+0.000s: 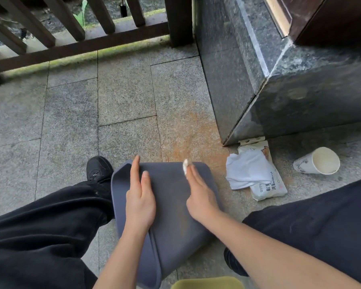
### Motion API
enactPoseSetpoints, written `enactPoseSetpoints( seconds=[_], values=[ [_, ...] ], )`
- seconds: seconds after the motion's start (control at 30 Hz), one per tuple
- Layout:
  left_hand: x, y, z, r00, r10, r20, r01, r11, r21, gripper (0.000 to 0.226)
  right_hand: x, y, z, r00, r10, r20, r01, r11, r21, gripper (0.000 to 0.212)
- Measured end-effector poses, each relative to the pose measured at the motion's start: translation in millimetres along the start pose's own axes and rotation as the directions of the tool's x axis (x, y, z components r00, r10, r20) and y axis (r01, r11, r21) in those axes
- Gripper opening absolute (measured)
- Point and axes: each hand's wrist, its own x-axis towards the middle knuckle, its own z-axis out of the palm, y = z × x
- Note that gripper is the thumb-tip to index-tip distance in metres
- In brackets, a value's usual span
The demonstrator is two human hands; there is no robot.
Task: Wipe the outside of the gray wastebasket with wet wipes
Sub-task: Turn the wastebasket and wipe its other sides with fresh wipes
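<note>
The gray wastebasket [171, 224] lies tipped over on the stone floor between my legs, its bottom pointing away from me. My left hand [141, 195] rests flat on its upper side with straight fingers. My right hand [200, 197] presses a small white wet wipe [185, 165] against the basket's far right part; only a bit of the wipe shows past my fingertips. A brownish smear runs down the basket's side below my right hand.
A pack of wet wipes [267, 184] with a loose white wipe [246, 172] on it lies to the right. A paper cup [318, 161] lies on its side beyond. A dark stone pillar base [279, 86] stands at the right, a wooden railing [75, 46] ahead.
</note>
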Motion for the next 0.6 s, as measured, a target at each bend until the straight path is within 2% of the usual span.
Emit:
enactPoseSetpoints(
  seconds=[0.07,0.13,0.23,0.3,0.37,0.43,0.53,0.6],
  values=[
    [1,3,1,1.0,-0.018,0.005,0.018,1.0,0.001,0.045,-16,-24,6,0.979,-0.202,0.013,0.202,0.979,0.011,0.097],
    [2,6,0,0.999,-0.045,0.012,0.045,0.999,0.012,0.044,-32,-45,15,0.927,-0.373,0.027,0.373,0.928,0.02,0.091],
    [2,11,1,0.995,-0.09,0.029,0.089,0.995,0.041,0.042,-43,-52,17,0.887,-0.462,0.019,0.462,0.887,0.022,0.088],
    [1,12,1,0.997,-0.076,0.026,0.075,0.996,0.049,0.041,-37,-40,11,0.868,-0.495,0.04,0.497,0.864,-0.085,0.097],
    [1,11,0,0.998,-0.067,0.017,0.067,0.997,0.026,0.041,-26,-21,5,0.893,-0.447,0.052,0.448,0.873,-0.195,0.101],
    [2,10,0,0.997,-0.072,0.022,0.072,0.997,0.006,0.042,-17,1,3,0.961,-0.277,0.023,0.274,0.931,-0.241,0.099],
    [3,8,2,0.997,-0.072,0.038,0.071,0.997,0.005,0.044,-7,31,-1,1.0,-0.008,-0.028,0.002,0.979,-0.204,0.093],
    [4,3,1,0.999,-0.037,0.031,0.037,0.999,-0.011,0.045,-2,43,-4,0.995,0.101,-0.015,-0.102,0.979,-0.177,0.089]
  ],
)
